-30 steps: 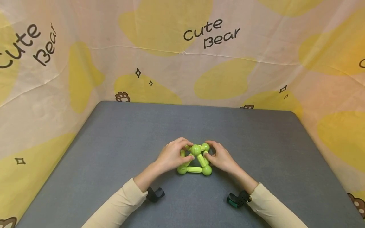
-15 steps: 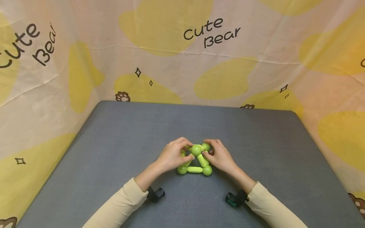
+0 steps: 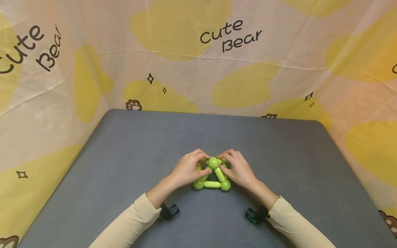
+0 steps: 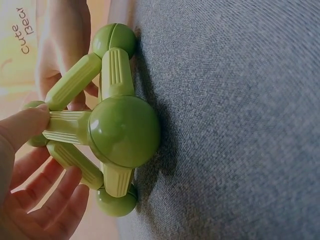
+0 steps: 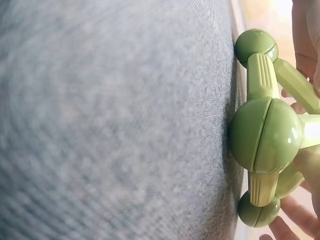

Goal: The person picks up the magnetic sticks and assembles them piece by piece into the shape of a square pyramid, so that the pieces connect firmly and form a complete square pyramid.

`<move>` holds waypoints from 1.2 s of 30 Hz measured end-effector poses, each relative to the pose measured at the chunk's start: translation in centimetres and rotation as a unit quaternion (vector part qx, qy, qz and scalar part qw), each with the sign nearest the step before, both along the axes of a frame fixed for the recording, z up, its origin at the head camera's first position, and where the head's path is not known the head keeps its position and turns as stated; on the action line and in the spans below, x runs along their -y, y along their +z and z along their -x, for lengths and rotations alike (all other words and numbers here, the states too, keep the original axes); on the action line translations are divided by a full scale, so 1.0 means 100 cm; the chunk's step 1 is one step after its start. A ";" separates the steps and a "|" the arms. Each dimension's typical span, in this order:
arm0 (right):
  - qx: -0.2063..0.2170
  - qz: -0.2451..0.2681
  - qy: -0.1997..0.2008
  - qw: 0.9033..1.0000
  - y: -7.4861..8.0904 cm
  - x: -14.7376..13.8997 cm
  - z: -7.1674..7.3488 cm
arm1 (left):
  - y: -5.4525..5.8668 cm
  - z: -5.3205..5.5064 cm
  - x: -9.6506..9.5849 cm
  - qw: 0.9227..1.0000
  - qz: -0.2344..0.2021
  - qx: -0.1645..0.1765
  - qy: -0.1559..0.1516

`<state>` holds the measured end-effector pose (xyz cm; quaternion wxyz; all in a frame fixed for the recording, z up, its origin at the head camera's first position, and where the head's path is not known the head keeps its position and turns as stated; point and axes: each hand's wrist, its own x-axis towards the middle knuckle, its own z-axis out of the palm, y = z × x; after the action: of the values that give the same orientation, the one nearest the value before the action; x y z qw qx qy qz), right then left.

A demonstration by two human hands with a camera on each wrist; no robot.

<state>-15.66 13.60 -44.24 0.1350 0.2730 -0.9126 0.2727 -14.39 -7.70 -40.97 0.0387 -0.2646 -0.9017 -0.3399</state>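
Note:
A light green ball-and-stick building toy [image 3: 212,184] stands on the grey table, its smooth balls joined by ribbed sticks into a pyramid-like frame. One ball [image 3: 213,163] sits at the top. My left hand [image 3: 188,168] grips the frame from the left; in the left wrist view its thumb [image 4: 27,125] lies on a ribbed stick [image 4: 70,126] just below the top ball, with curled fingers behind. From the right, my right hand [image 3: 240,168] holds the upper part, thumb in front and fingers over the back. Those fingers mostly hide the rear right ball.
The grey table [image 3: 149,137] has rounded far corners. A printed cloth [image 3: 173,31] with yellow patches and lettering hangs behind and along both sides. Black straps [image 3: 170,211] sit at both wrists, below cream sleeves.
My right hand has shifted left and slightly back, its fingers closing in beside the top ball and covering the rear right ball. The left hand and the toy stay put.

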 end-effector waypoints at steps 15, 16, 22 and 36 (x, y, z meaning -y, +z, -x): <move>0.014 -0.001 0.011 1.000 0.002 -0.003 0.001 | -0.003 0.000 0.002 1.000 0.003 0.001 -0.010; 0.017 -0.001 0.012 1.000 0.002 -0.003 0.000 | -0.003 0.000 0.002 1.000 0.004 -0.001 -0.013; 0.021 0.002 0.016 1.000 0.006 -0.011 0.002 | 0.001 0.001 0.013 1.000 0.016 -0.016 -0.017; 0.055 0.002 -0.001 0.998 -0.002 -0.015 -0.001 | -0.017 0.002 0.031 0.996 0.089 0.009 0.022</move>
<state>-15.53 15.12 -44.41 0.0856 0.2562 -0.9183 0.2892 -14.63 -10.76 -42.65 0.0146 -0.2442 -0.9342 -0.2598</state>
